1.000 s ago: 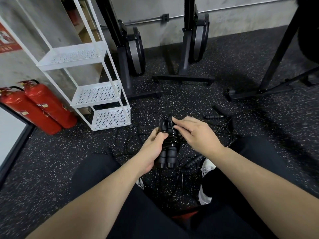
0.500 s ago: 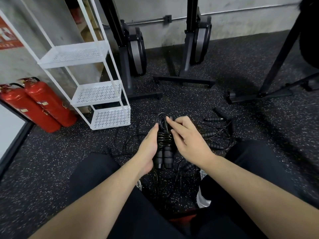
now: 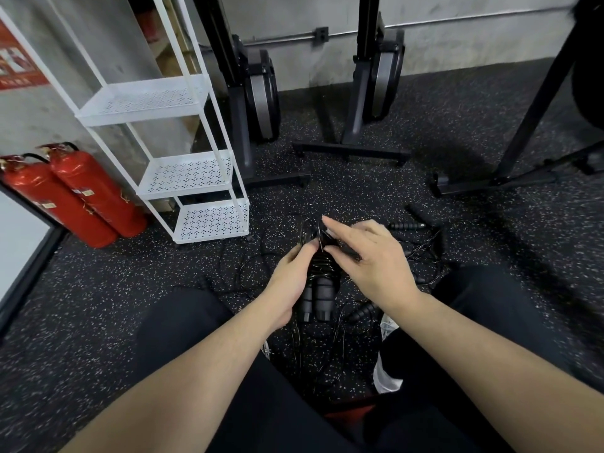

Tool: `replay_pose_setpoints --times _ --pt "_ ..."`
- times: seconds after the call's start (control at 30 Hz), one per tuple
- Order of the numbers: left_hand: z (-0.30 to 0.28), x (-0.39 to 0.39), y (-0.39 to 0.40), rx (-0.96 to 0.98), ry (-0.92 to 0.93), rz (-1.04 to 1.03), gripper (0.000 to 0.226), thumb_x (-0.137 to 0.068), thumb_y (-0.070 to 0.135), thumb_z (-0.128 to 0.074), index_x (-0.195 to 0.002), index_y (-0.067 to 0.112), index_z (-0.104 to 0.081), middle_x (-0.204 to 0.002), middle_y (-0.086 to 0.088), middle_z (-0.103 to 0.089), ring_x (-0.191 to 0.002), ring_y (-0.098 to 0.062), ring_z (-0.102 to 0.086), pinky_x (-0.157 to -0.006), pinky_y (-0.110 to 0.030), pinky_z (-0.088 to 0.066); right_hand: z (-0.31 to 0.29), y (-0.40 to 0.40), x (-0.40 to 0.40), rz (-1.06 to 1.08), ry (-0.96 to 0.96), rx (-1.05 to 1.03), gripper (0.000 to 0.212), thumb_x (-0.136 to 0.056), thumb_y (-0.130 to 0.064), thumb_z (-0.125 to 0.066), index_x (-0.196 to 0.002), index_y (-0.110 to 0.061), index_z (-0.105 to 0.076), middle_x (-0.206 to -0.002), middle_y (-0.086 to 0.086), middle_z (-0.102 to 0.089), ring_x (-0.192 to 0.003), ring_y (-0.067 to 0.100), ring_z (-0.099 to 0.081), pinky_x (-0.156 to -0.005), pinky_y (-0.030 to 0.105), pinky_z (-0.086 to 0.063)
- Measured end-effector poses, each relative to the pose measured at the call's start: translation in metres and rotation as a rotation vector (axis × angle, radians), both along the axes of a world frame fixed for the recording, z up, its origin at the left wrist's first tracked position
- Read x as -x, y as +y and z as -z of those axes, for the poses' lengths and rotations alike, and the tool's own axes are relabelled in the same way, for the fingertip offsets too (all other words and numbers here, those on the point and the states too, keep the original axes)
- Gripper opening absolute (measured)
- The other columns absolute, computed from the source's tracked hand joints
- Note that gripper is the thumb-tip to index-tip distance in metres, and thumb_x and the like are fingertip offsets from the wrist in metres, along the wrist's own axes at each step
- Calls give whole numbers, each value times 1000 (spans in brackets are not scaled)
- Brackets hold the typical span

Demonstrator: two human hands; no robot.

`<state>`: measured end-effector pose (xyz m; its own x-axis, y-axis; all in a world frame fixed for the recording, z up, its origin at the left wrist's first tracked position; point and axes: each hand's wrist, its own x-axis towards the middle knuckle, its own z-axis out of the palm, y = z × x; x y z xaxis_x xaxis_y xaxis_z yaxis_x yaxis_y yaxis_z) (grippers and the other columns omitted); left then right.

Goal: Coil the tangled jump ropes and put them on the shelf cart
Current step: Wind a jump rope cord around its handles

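- Fingers of the left hand (image 3: pixel 289 282) curl round a black jump rope bundle (image 3: pixel 318 289), gripping its two handles side by side with thin cord wound over them; the handle ends point toward the person.
- The right hand (image 3: pixel 369 261) sits on the far end of the same bundle, its forefinger stretched out and the other fingers bent over the cord; it seems to pinch the cord against the handles, though the exact hold is hidden under the hand.
- The bundle is held in the air above the floor (image 3: pixel 98 305), between the person's knees and near the middle of the view.
- Under and around the hands lies a tangle of loose ropes (image 3: pixel 421 253), thin black cord spread over the speckled dark floor, with several spare handles (image 3: pixel 403 226) lying to the right and near side.
- The white shelf cart (image 3: pixel 196 178) stands to the far left of the hands, well apart from the bundle; its three perforated shelves hold nothing that shows.
- Two red fire extinguishers (image 3: pixel 81 197) lean at the left wall, just beside the cart.
- Black exercise machines (image 3: pixel 258 93) stand along the far wall, and a dark frame (image 3: pixel 523 125) rises at the far right.
- A white shoe (image 3: pixel 387 371) shows near the right leg.
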<state>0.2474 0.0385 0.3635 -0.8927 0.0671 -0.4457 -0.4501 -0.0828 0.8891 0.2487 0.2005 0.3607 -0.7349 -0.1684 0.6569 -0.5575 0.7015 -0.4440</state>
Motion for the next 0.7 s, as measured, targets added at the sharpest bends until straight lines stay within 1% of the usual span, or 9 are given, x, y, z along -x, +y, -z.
replay_pose_setpoints --times 0.03,0.07,0.17,0.27,0.33,0.43,0.5,0.6,0.7 --pt "0 1 -1 0 -7 -12 57 -80 63 -71 -125 29 -68 -103 -1 -79 -94 -21 -76 -93 -46 -60 -1 0 1 -10 18 -14 42 -90 -21 -75 -131 -19 -66 -101 -5 -73 -97 15 -56 -86 34 -51" --pt "1 2 -2 6 5 -20 46 -85 57 -70 -119 26 -70 -100 -2 -79 -91 -21 -76 -90 -45 -61 -1 1 2 -31 8 -19 36 -91 -22 -74 -127 -17 -69 -107 -5 -72 -100 15 -57 -89 34 -51" --pt "0 2 -6 45 49 -45 20 -95 43 -66 -103 26 -71 -90 4 -78 -83 -16 -73 -80 -36 -60 -3 2 2 -92 -129 22 28 -95 -23 -69 -123 -18 -69 -123 -8 -66 -113 15 -58 -102 29 -45" --pt "2 2 -11 303 188 63 12 -98 43 -62 -101 33 -68 -95 12 -75 -90 -9 -70 -78 -29 -52 -4 5 4 -54 -226 71 28 -97 -29 -66 -124 -22 -70 -122 -9 -63 -116 13 -55 -105 25 -40" --pt "4 3 -13 454 237 150 9 -97 43 -63 -102 36 -65 -96 15 -72 -92 -6 -67 -77 -28 -49 -4 8 7 -18 -257 -11 29 -97 -32 -65 -124 -24 -72 -121 -10 -60 -111 13 -51 -102 26 -40" --pt "8 4 -14 581 269 197 17 -94 49 -64 -109 42 -63 -99 19 -70 -93 -4 -65 -81 -30 -51 -3 14 11 -53 -301 -125 27 -94 -32 -65 -118 -26 -75 -122 -11 -61 -109 13 -47 -100 29 -41" --pt "7 5 -15 651 288 206 24 -92 53 -64 -115 46 -61 -100 23 -68 -92 0 -62 -75 -25 -48 -4 19 13 -79 -371 -136 25 -93 -34 -68 -117 -28 -76 -122 -14 -61 -110 13 -48 -102 29 -40" --pt "8 4 -16 710 319 242 27 -90 56 -65 -115 48 -59 -97 24 -65 -90 4 -59 -71 -24 -45 -5 23 14 -93 -429 -120 17 -91 -32 -73 -107 -26 -77 -117 -15 -60 -109 11 -47 -103 32 -42" --pt "12 4 -13 632 311 216 25 -88 55 -69 -105 38 -63 -96 18 -70 -91 -4 -64 -79 -27 -51 -6 24 15 -100 -378 -109 10 -90 -27 -75 -97 -19 -76 -110 -13 -59 -106 8 -45 -100 31 -42"
